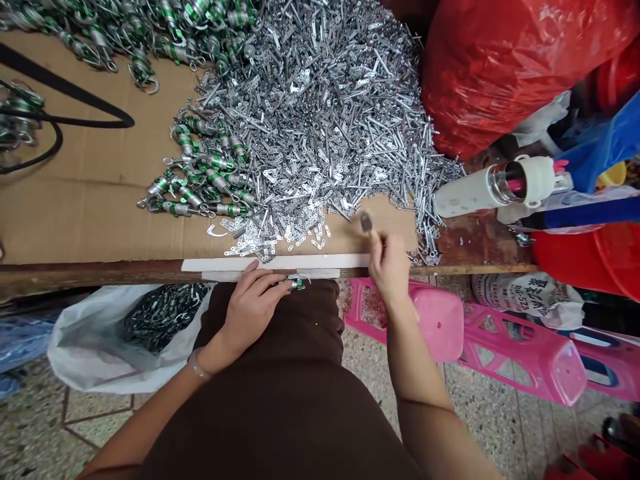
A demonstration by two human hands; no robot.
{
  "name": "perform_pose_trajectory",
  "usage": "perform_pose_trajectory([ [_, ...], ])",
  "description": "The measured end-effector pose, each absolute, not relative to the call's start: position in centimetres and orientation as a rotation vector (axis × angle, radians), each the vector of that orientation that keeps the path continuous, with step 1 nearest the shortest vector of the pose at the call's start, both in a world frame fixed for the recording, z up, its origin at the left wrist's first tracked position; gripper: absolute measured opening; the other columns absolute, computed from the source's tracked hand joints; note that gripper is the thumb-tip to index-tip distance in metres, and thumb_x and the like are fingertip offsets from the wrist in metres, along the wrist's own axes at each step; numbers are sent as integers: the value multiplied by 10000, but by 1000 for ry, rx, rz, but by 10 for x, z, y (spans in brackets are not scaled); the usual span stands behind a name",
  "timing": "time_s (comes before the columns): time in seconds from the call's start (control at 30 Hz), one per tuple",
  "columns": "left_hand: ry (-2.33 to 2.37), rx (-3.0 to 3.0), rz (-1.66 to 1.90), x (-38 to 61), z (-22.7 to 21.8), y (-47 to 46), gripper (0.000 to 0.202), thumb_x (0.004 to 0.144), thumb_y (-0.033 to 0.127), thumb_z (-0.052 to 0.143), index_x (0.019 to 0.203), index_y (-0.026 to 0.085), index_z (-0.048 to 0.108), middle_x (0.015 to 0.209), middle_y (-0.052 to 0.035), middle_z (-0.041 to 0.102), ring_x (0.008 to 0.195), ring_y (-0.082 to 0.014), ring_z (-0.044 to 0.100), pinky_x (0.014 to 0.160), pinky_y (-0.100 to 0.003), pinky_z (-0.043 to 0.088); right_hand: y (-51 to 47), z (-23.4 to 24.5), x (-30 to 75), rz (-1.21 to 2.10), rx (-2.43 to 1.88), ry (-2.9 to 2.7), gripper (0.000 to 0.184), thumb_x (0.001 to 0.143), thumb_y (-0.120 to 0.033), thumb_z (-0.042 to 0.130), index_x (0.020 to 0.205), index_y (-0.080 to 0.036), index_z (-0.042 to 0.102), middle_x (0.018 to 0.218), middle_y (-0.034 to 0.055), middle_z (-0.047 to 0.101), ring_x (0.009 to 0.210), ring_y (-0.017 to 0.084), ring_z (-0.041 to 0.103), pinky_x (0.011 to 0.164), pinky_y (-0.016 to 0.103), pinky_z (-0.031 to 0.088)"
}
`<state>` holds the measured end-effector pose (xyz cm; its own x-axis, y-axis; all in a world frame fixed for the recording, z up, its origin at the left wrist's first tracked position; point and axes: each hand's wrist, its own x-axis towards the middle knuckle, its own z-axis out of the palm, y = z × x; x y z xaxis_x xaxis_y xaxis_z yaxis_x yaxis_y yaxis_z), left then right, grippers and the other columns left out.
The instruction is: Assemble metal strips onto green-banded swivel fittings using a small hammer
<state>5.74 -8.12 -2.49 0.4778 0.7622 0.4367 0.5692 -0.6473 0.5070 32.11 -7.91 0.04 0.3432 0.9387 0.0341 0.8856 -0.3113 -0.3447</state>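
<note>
At the near table edge, my left hand [250,308] is closed on a small green-and-silver metal hook fitting [298,283], whose hooked end sticks out past the fingertips. To the right, my right hand [392,268] is wrapped round the handle of a small hammer [367,222], its head blurred by motion and raised above the cardboard. Just beyond my left hand lie loose small perforated metal plates [305,223] and a single silver hook [216,231]. A cluster of green-and-silver fittings [205,173] rests to their left.
A big heap of metal pins and plates [325,100] covers the table's middle. More green fittings [140,33] lie at the back left. A red bag [510,67] and white bottle [465,191] stand right. Below are a white sack [85,340] and pink stools [440,327].
</note>
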Motion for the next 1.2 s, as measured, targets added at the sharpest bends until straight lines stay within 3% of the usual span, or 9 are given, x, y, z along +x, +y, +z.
perform_pose_trajectory([
  [0.07, 1125, 2452, 938, 57, -25, -81, 116, 805, 154, 600, 907, 193, 640, 867, -20, 676, 852, -177, 573, 947, -470, 466, -99, 14, 290, 538, -2142, -1833, 297, 924, -370, 317, 958, -208, 564, 681, 37, 619, 580, 174, 562, 538, 274, 391],
  [0.2, 1124, 2467, 913, 57, -25, -81, 118, 820, 155, 581, 912, 194, 643, 877, -19, 680, 868, -175, 571, 965, -469, 452, -125, 28, 248, 538, -1857, -2028, 347, 934, -310, 272, 1080, -193, 565, 773, 60, 672, 662, 170, 617, 570, 257, 435],
  [0.33, 1121, 2459, 929, 56, -25, -81, 131, 821, 155, 580, 930, 195, 641, 885, -21, 683, 877, -178, 571, 973, -461, 446, -126, 31, 238, 606, -2034, -2142, 348, 933, -322, 288, 1097, -213, 576, 760, 47, 676, 605, 173, 611, 500, 254, 410],
  [0.43, 1121, 2451, 947, 56, -26, -82, 142, 829, 156, 568, 940, 207, 641, 884, -18, 683, 877, -172, 572, 982, -456, 437, -124, 34, 235, 625, -2032, -2122, 361, 936, -314, 280, 1140, -212, 559, 801, 52, 680, 708, 176, 636, 562, 242, 428],
  [0.57, 1112, 2462, 936, 56, -28, -81, 137, 826, 151, 569, 925, 213, 641, 873, -13, 678, 860, -167, 571, 975, -454, 435, -118, 28, 246, 670, -2122, -2088, 321, 925, -338, 328, 1115, -259, 575, 773, 20, 685, 602, 156, 606, 529, 235, 380],
  [0.73, 1013, 2495, 947, 52, -26, -79, 163, 811, 111, 567, 913, 216, 638, 882, -33, 651, 899, -184, 562, 911, -437, 469, -82, -6, 313, 36, -2427, -1512, 412, 921, -350, 282, 1159, -173, 569, 809, 89, 652, 667, 188, 562, 610, 283, 387],
  [0.87, 887, 2439, 980, 48, -21, -82, 225, 818, 64, 518, 949, 212, 624, 911, -50, 617, 924, -166, 572, 819, -315, 514, -50, -27, 355, -188, -2408, -1468, 394, 886, -342, 357, 1124, -152, 607, 934, 144, 596, 863, 254, 513, 764, 374, 386],
  [1.03, 915, 2411, 987, 47, -15, -85, 187, 819, 96, 553, 973, 188, 608, 921, -58, 611, 820, -132, 598, 719, -236, 516, -46, -22, 323, -59, -2203, -1515, 294, 880, -277, 393, 1056, -189, 612, 997, 121, 559, 950, 246, 474, 844, 392, 377],
  [1.2, 971, 2379, 978, 50, -10, -82, 142, 834, 145, 560, 961, 186, 610, 893, -48, 618, 822, -133, 604, 751, -250, 520, -55, -13, 265, 431, -1966, -1853, 124, 837, -248, 520, 854, -198, 633, 844, 71, 568, 862, 220, 489, 803, 360, 407],
])
